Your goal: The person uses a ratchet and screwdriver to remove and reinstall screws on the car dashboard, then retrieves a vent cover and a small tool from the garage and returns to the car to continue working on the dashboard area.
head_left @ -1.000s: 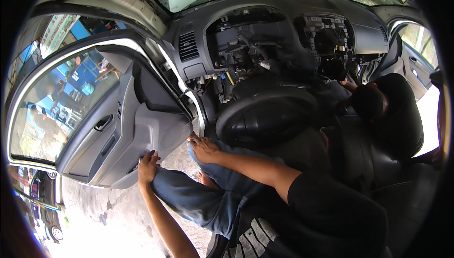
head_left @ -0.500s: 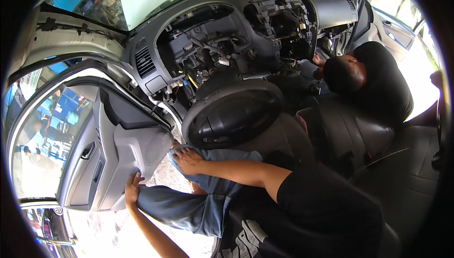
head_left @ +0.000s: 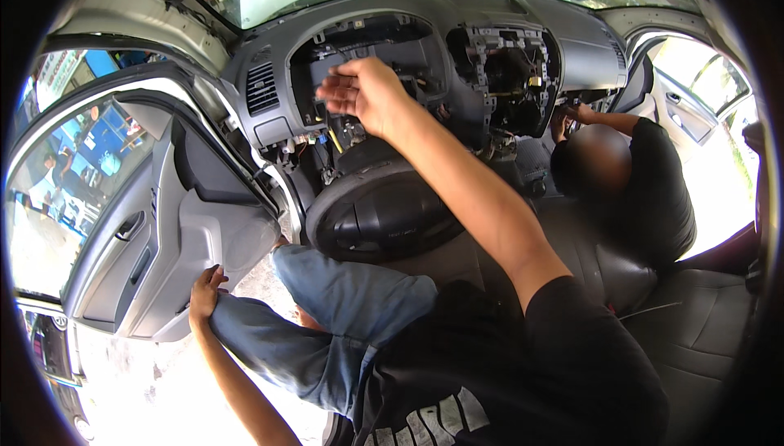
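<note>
My right hand (head_left: 363, 95) is raised over the steering wheel (head_left: 388, 213), in front of the instrument opening (head_left: 376, 37) in the stripped dashboard. Its fingers are loosely bent and a little apart, and nothing shows in them. Behind the hand, wiring and brackets are partly hidden. My left hand (head_left: 206, 292) rests by my left knee, beside the grey door panel (head_left: 216, 238) of the open driver's door. The fingers there are loosely stretched, holding nothing visible.
At the right, a person (head_left: 645, 193) in a black shirt leans in at the passenger side, hands up under the dashboard. The centre console opening (head_left: 510, 78) shows bare brackets and wires. A yellow connector (head_left: 336, 140) hangs below the instrument opening. Dark seats (head_left: 686, 307) lie to the right.
My right hand has lifted off my knee and moved up to the instrument opening. The other person's hands have risen toward the dashboard underside. My left hand stays by the knee.
</note>
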A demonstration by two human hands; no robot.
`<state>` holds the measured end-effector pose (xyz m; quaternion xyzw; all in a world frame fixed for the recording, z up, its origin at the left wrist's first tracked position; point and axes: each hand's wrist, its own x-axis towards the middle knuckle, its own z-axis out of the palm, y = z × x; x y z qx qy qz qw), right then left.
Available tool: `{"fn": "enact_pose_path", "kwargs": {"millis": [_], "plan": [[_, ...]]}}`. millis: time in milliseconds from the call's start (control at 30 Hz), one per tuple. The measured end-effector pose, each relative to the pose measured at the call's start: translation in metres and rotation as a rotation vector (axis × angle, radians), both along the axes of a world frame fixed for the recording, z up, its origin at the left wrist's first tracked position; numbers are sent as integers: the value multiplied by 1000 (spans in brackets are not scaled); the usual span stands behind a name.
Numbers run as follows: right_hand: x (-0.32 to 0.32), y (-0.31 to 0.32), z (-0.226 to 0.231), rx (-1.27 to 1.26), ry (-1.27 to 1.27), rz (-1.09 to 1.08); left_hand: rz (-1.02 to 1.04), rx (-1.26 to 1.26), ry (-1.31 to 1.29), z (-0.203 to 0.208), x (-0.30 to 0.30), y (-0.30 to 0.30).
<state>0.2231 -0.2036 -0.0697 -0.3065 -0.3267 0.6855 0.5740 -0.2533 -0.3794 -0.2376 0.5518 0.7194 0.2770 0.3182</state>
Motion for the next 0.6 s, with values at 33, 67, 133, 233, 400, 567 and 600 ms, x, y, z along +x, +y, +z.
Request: {"fn": "enact_pose_path", "kwargs": {"millis": [33, 67, 133, 233, 400, 567, 600], "plan": [[5, 32, 6, -147, 74, 37, 1, -11, 22, 1, 1, 1], [6, 59, 5, -310, 109, 10, -11, -2, 43, 1, 1, 3], [-2, 103, -5, -433, 163, -129, -9, 12, 35, 1, 1, 3], [-8, 145, -30, -567, 428, -211, 19, 50, 25, -4, -1, -1], [-18, 185, -57, -643, 815, -322, 67, 24, 45, -5, -9, -13], [-24, 204, -46, -439, 894, -325, 55, 31, 16, -3, -10, -18], [-25, 205, -42, -431, 895, -321, 60, 27, 20, -3, -10, -19]]}}
